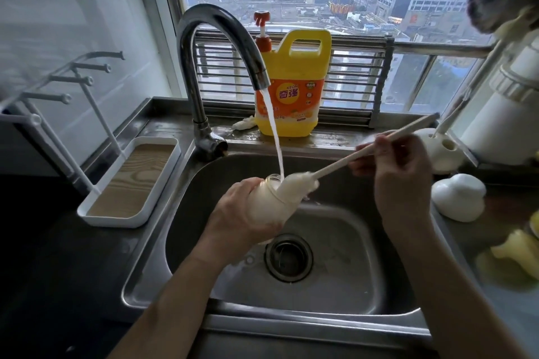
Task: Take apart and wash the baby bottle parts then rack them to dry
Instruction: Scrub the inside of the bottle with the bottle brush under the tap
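Step in hand: scrubbing inside the bottle (264, 207) with the brush (297, 183) under running water (275, 137) — judged mid-wash, racking yet to come.
Bottle: over the sink (350, 242), tilted, mouth up and to the right, just under the stream.
Left hand (233, 207): fingers wrapped round the bottle's body, gripping it.
Right hand (399, 172): fingers closed on the brush handle, well up the shaft from the head.
Brush head: pale, soft-looking bulb, sitting at the bottle's mouth, much of it outside.
Doing it well: push the head down to the base, twirl the handle between the fingers, then work the shoulder and rim. Grip the body firmly — wet walls likely slippery. Tip out and refill to flush any suds.
Materials: bottle rounded and milky-looking, with a clear ringed mouth. Handle a long, thin, cream rod, seemingly rigid. Sink dull steel with a round strainer drain.
Rack (87, 90): white knob-ended pegs on slanted posts over a white tray (131, 183) with a wood-grain floor, on the bench to the left.
Nearby: curved chrome faucet (221, 38); yellow jug (291, 90) with a red pump behind it; white domed pieces (458, 197) on the right bench, kind unclear.
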